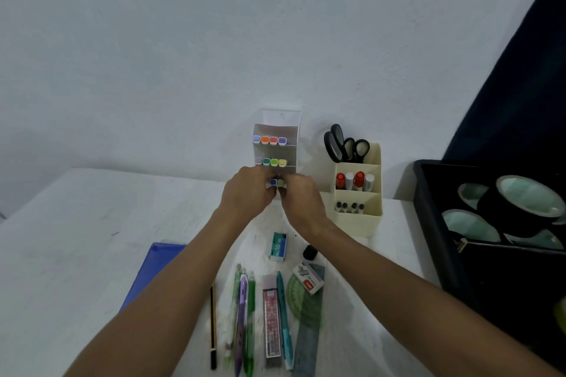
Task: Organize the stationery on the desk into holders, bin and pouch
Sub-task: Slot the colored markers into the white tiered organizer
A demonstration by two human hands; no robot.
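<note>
Highlighters (277, 182) are being seated in the tiered holder's (275, 131) lowest row — left hand (248, 190) and right hand (301, 196) both pinching them upright, caps showing.

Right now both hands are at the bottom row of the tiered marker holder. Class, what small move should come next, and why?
Probably push the markers fully into the bottom row of the marker holder, then let go. Both the left hand and right hand pinch at that row, which shows only two caps; the rows above each show four.
</note>
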